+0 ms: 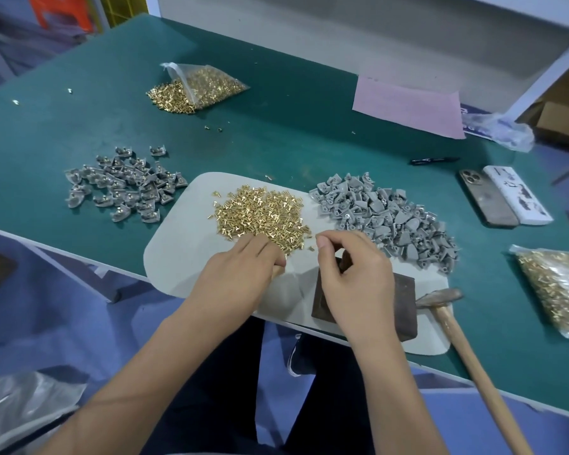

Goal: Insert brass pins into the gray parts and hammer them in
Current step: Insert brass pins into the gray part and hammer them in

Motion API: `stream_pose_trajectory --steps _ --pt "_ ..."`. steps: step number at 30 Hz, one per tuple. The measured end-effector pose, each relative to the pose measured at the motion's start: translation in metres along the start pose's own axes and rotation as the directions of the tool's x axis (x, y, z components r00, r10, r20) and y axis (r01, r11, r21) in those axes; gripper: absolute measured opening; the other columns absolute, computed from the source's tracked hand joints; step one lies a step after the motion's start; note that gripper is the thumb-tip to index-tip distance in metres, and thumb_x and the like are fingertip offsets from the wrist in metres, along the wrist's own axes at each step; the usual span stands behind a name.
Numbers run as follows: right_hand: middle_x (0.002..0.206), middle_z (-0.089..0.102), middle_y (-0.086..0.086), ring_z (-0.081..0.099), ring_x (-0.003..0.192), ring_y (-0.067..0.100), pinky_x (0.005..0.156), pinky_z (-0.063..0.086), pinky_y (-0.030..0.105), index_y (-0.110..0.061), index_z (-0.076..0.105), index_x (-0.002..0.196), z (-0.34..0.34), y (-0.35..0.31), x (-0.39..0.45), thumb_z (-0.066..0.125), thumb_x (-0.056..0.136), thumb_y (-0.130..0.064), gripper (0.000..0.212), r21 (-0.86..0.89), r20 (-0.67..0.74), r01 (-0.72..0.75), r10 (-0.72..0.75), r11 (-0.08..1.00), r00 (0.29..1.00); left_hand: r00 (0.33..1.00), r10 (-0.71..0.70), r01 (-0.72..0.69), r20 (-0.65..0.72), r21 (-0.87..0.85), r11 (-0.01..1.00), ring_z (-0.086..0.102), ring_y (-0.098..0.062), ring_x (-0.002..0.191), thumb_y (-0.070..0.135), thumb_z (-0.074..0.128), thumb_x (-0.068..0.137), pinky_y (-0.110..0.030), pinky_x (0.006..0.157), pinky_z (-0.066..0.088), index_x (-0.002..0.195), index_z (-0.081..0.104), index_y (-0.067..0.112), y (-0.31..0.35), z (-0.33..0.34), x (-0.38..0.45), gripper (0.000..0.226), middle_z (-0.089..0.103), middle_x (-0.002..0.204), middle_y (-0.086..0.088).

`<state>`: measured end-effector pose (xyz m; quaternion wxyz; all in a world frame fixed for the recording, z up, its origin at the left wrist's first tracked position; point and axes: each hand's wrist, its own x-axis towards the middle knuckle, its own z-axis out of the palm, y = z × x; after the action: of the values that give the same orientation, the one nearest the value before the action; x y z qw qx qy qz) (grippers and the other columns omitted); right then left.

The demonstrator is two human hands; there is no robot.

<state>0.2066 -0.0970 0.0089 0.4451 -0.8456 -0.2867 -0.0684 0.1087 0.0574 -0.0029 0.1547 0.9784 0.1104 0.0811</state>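
1. We find the left hand (243, 261) resting on the near edge of the loose brass pins (260, 215), fingers curled down into the heap; whether a pin is pinched we cannot tell.
2. The right hand (349, 270) is raised just beside the pins, thumb and forefinger drawn together over the dark block (368, 297); something small appears to be held there, but it is hidden from us.
3. The loose pins lie on the pale mat (178, 244) at the near edge of the table (276, 139). The unfilled gray parts (391, 215) are heaped at the mat's right side, touching it. A second heap of gray parts with pins (125, 183) sits toward the left edge.
4. We judge the step to be picking one pin and seating it in a part.
5. Recommendation: lift a single pin by its head, shank downward, and seat it square in the hole before any blow.
6. Set the part flat on the block so it cannot rock.
7. The hammer (457, 326) lies just right of the block, untouched; take it up only once the pin stands straight.
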Motion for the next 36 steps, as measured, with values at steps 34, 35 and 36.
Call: stream_pose_trajectory --steps 34,35,36 --pt "0.091 0.069 -0.007 0.067 0.079 0.021 0.063 0.049 0.027 -0.029 0.073 0.094 -0.089 0.058 -0.044 0.067 0.097 -0.026 0.007 0.221 -0.267 -0.123 0.181 0.967 0.947 0.997 0.047 -0.042 0.055 -0.089 0.995 0.061 -0.008 0.089 0.044 0.068 0.086 -0.025 0.059 0.033 0.099 0.062 0.037 0.110 0.011 0.120 0.017 0.066 0.088 0.020" --pt "0.091 0.069 -0.007 0.068 0.079 0.021 0.063 0.050 0.028 -0.030 0.073 0.095 -0.089 0.059 -0.045 0.067 0.098 -0.027 0.007 0.219 -0.269 -0.126 0.184 0.968 0.946 0.995 0.057 -0.052 0.079 -0.068 0.996 0.061 -0.009 0.090 0.046 0.070 0.085 -0.026 0.061 0.034 0.100 0.061 0.037 0.111 0.013 0.124 0.020 0.067 0.090 0.019" --pt "0.092 0.069 -0.007 0.068 0.080 0.021 0.063 0.051 0.029 -0.030 0.073 0.096 -0.090 0.061 -0.046 0.067 0.098 -0.028 0.007 0.213 -0.270 -0.127 0.183 0.969 0.945 0.992 0.068 -0.064 0.103 -0.044 0.997 0.061 -0.010 0.089 0.049 0.071 0.083 -0.027 0.063 0.035 0.100 0.059 0.037 0.113 0.015 0.126 0.024 0.066 0.092 0.018"
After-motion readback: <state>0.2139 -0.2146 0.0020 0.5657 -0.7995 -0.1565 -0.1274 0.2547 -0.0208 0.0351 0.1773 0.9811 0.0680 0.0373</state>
